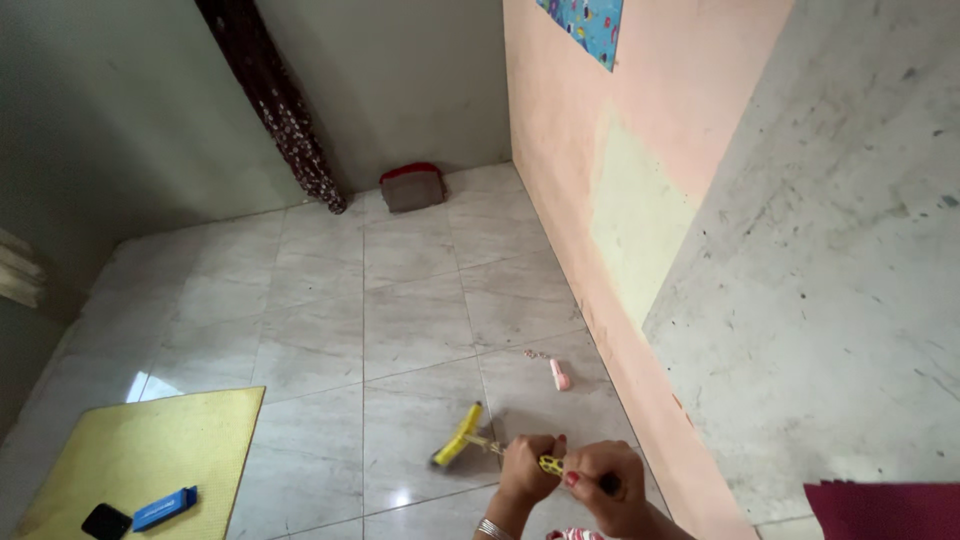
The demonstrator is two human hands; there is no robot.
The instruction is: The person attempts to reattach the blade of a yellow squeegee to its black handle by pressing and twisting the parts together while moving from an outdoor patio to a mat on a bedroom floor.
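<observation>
Both my hands are at the bottom middle of the view, closed around a thin yellow tool with a dark grip. My left hand (527, 467) holds the shaft and wears a silver bangle at the wrist. My right hand (604, 482) grips the rear end, with red-painted nails. The tool's yellow head (457, 436) sticks out to the left, just above the tiled floor (330, 310). A small pink object (560, 375) lies on the floor a little beyond my hands, close to the wall.
A yellow mat (140, 450) lies at the lower left with a black item (105, 521) and a blue box (165, 507) on it. A small red-and-brown bag (413, 186) sits in the far corner beside a dark patterned curtain (275, 105). A peach wall (600, 180) runs along the right.
</observation>
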